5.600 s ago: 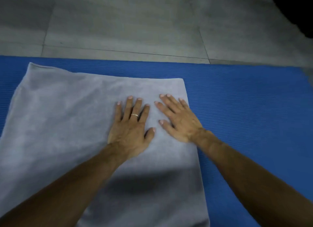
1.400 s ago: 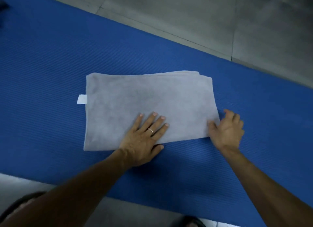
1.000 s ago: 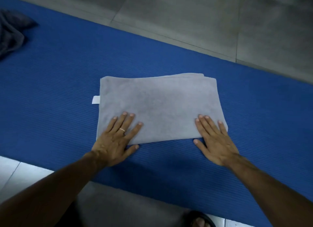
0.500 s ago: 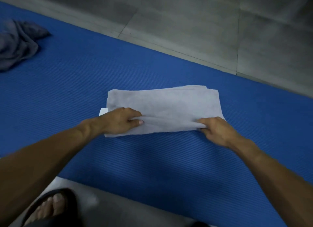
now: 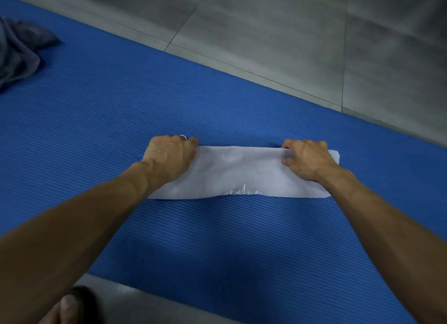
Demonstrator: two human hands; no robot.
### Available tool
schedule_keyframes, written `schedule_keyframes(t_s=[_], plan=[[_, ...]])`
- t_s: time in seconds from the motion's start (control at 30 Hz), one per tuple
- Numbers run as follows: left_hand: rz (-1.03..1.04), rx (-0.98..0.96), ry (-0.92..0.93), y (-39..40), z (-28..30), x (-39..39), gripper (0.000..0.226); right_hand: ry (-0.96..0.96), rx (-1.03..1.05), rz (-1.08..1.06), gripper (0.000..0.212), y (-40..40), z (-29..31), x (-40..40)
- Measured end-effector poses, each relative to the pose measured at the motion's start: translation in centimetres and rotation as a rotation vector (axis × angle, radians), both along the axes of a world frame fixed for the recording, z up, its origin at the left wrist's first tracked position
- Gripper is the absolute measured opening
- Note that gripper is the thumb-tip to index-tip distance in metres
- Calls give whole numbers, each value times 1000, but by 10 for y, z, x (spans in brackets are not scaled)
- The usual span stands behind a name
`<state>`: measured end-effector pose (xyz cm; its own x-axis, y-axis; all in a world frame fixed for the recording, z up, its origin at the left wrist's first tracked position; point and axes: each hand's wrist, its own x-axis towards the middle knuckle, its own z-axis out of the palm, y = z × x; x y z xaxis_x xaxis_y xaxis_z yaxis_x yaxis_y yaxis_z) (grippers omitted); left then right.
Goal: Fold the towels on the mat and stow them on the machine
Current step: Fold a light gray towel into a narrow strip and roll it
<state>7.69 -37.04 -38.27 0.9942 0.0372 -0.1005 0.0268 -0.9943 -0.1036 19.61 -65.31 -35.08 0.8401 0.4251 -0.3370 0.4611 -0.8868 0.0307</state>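
A light grey towel lies folded into a narrow strip across the middle of the blue ribbed mat. White stitching shows near its front edge. My left hand grips the strip's left end at the far edge, fingers curled over the cloth. My right hand grips the right end the same way, with a short bit of towel sticking out past it. A second, darker grey towel lies crumpled on the mat at the far left. The machine is not in view.
Grey floor tiles run beyond the mat's far edge. At the bottom left, on the floor in front of the mat, a foot in a dark sandal shows. Open mat lies in front of and behind the folded towel.
Both hands lifted the towel's near edge and carried it over to the far edge, halving the towel into a narrow strip. Before that the hands lay flat on it.
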Motion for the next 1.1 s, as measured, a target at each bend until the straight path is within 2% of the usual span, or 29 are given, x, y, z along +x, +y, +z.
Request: schedule_keyframes(t_s=[0.13, 0.2, 0.27, 0.33, 0.43, 0.5, 0.6, 0.7, 0.83, 0.93, 1.0, 1.07, 1.1], plan=[[-23, 96, 16, -5, -5, 6, 27, 12, 7, -50, 23, 3, -16, 5], [-47, 2, -33, -13, -8, 8, 35, 31, 1, -63, 29, 5, -21, 5], [-171, -137, -69, -24, -17, 6, 43, 55, -29, -82, 37, 5, -21, 5], [-258, -190, 25, -33, -27, 3, 59, 12, -40, -97, 46, 10, -20, 2], [-231, -136, 122, -36, -45, -2, 75, -161, 185, 53, 50, 43, -35, -29], [-215, -124, 116, -35, -45, -3, 78, -75, 274, 144, 55, 73, -57, -63], [-195, -141, 96, -32, -44, -5, 83, -30, 229, 172, 62, 69, -72, -75], [-195, -158, 109, -31, -45, -6, 86, -37, 74, 224, 70, 4, -71, -45], [-196, -154, 112, -32, -46, -4, 86, -43, -56, 17, 81, -57, -64, -14], [-198, -174, 129, -31, -49, -2, 85, -83, -29, -152, 76, -30, -59, -20], [-220, -171, 143, -29, -49, -1, 86, -71, 76, -60, 69, -10, -58, -35], [-247, -172, 164, -25, -49, -1, 87, 12, 54, 76, 68, -17, -60, -44], [-258, -176, 179, -23, -47, 0, 88, 37, 9, 44, 71, -28, -57, -43]])
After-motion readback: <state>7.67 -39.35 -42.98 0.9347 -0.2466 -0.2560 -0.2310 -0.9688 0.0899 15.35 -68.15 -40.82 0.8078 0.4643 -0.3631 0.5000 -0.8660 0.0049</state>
